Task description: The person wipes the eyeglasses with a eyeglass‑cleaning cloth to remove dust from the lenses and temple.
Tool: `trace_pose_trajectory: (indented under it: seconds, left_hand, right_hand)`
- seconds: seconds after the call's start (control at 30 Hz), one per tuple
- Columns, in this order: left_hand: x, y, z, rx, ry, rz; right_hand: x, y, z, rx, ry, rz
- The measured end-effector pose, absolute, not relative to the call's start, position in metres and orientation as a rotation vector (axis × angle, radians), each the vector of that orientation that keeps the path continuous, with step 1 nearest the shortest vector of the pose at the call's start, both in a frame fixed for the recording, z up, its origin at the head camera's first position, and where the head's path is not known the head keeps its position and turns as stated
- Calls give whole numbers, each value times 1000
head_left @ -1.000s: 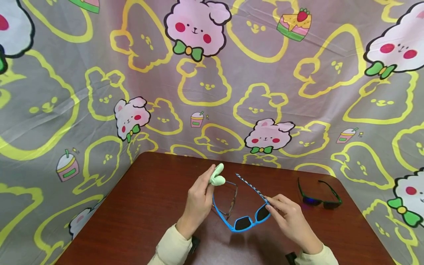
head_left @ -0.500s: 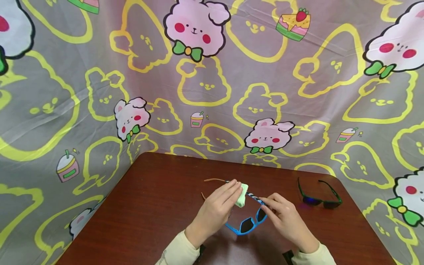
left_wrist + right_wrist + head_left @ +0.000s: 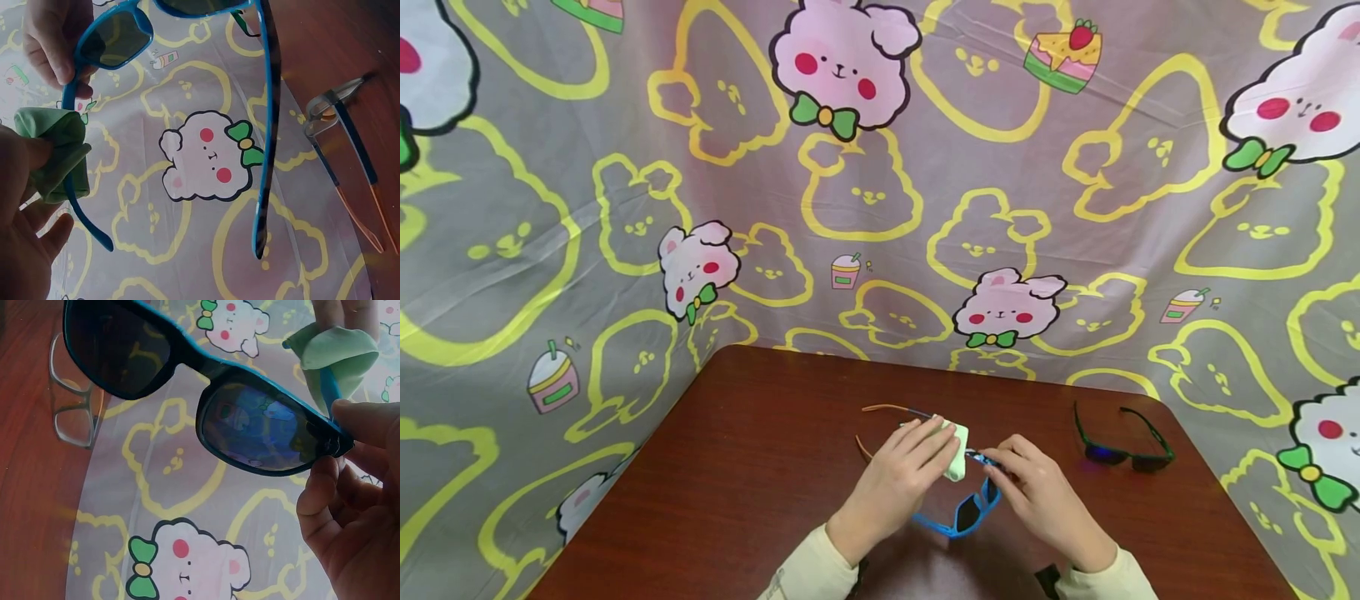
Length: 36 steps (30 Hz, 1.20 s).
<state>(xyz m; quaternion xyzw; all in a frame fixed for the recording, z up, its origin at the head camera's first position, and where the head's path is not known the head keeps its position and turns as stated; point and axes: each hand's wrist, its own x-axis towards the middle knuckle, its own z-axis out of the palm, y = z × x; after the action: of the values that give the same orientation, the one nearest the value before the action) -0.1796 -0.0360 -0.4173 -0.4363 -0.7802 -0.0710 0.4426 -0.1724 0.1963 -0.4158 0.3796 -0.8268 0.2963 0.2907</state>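
Note:
Blue-framed sunglasses with dark lenses [image 3: 967, 514] are held above the table by the right hand [image 3: 1051, 498], whose thumb and fingers pinch the frame by one hinge. A pale green cloth [image 3: 956, 451] is folded round the arm on that same side. The left hand [image 3: 891, 481] grips the cloth over that arm, and in the left wrist view the arm's curved tip sticks out past the cloth [image 3: 55, 153]. The other arm [image 3: 270, 125], patterned dark, extends free. In the right wrist view the lenses [image 3: 253, 428] face the camera, with the cloth [image 3: 337, 359] behind the fingertips.
Clear-lensed glasses with orange arm tips [image 3: 886, 407] lie on the brown table [image 3: 737, 467], partly behind the left hand. Dark green sunglasses [image 3: 1126, 457] rest at the right, arms unfolded. A patterned curtain [image 3: 865, 208] surrounds the table's back and sides.
The left hand and cloth have moved right, toward the right hand, onto an arm of the blue sunglasses. The sunglasses have turned slightly, while the right hand has shifted little.

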Motion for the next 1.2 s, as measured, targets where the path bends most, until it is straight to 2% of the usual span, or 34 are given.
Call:
trace_pose_trajectory:
  seconds: [0.53, 1.2]
  left_hand:
    - [-172, -31, -424, -1138, -2165, -317]
    - [-180, -24, -427, -1131, -1979, -283]
  right_hand:
    - [-175, 194, -412, 1044, -2240, 736]
    - [-175, 195, -417, 1120, -2228, 751]
